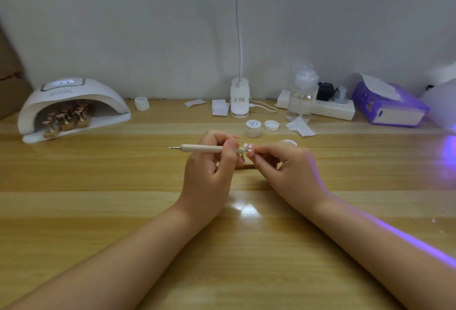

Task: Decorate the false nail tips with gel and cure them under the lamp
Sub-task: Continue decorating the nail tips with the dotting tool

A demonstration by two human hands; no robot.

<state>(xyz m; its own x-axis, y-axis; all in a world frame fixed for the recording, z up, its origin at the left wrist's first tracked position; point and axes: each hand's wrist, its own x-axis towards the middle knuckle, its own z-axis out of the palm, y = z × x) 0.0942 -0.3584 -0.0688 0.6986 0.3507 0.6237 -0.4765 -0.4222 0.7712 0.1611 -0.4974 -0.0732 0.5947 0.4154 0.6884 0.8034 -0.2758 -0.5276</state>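
Inspecting the centre of the frame, we find both hands meeting just above the wooden table (98, 181). The left hand (209, 164) is curled around a wooden dotting tool (204, 148), which lies level with its metal point toward the left of the frame and its other end at the nail tip (249, 147). The right hand (283, 161) pinches the small stand (244, 159) under that nail tip, its fingers closed on it; the exact contact is partly hidden. The nail tip sits between the two hands and shows pale dots of gel. We judge it very light, thin and stiff, easily flicked off its mount, with wet gel that will smear if touched; it should be held by the stand below, never by the decorated face. At the left of the frame the curing lamp (71, 105) holds several pink nail tips on brass-coloured stands (66, 119) inside its opening. Above the hands stand a gel pot (253, 128) and a loose lid (271, 125), with another pot (142, 103) near the lamp. Along the upper right we note a clear pump bottle (302, 97), a power strip (328, 110) and a purple tissue pack (389, 105).
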